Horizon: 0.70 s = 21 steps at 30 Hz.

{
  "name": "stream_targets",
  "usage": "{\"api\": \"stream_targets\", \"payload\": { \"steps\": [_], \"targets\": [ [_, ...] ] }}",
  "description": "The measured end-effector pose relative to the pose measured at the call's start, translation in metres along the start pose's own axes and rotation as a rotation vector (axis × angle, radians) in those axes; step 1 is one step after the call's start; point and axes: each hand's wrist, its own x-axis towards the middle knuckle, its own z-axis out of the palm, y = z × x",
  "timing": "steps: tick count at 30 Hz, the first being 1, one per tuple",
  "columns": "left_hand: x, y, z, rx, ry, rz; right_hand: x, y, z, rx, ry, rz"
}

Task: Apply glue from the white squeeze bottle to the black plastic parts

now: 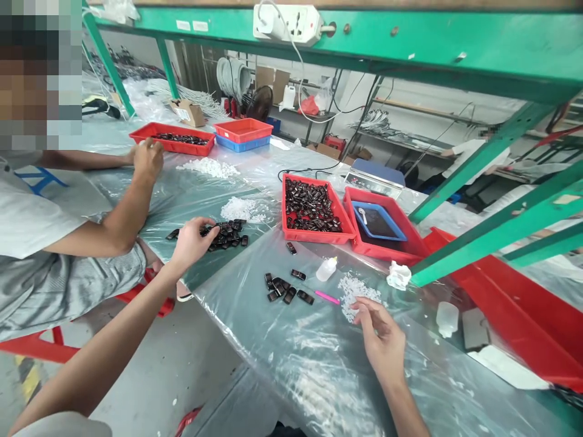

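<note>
My left hand reaches out to a pile of black parts on the plastic-covered table, its thumb and fingers closed on one of the dark pieces. Beside a heap of small white pieces, my right hand has its fingers bent and close together; whatever they hold is too small to make out. Between the hands lie a smaller group of black parts, a pink stick and a small white bottle. A second white heap is just behind the left pile.
A red tray of black parts and a red tray with a blue one inside stand ahead. A person works at the left. Green frame bars slant down at the right, near a red chute.
</note>
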Motion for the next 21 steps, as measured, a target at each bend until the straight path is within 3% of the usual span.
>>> {"api": "stream_targets", "payload": {
  "steps": [3,6,9,11,15,18,21],
  "targets": [
    [-0.015,0.036,0.004,-0.069,0.024,0.139,0.001,0.000,-0.001,-0.001,0.009,-0.003],
    [-0.044,0.083,0.018,-0.212,-0.270,0.433,0.001,-0.001,0.000,0.007,0.007,-0.003],
    [-0.061,0.118,0.046,-0.133,-0.531,0.641,0.000,-0.002,0.001,0.022,-0.007,0.011],
    [-0.063,0.131,0.069,-0.023,-0.620,0.689,-0.001,-0.003,0.001,0.032,-0.007,0.019],
    [-0.053,0.145,0.104,0.232,-0.680,0.762,0.000,-0.002,0.000,0.059,-0.021,0.018],
    [-0.049,0.152,0.111,0.343,-0.733,0.794,0.001,-0.002,-0.002,0.084,-0.038,0.013],
    [-0.058,0.164,0.109,0.136,-0.757,0.761,0.001,-0.002,-0.002,0.082,-0.051,-0.003]
  ]
}}
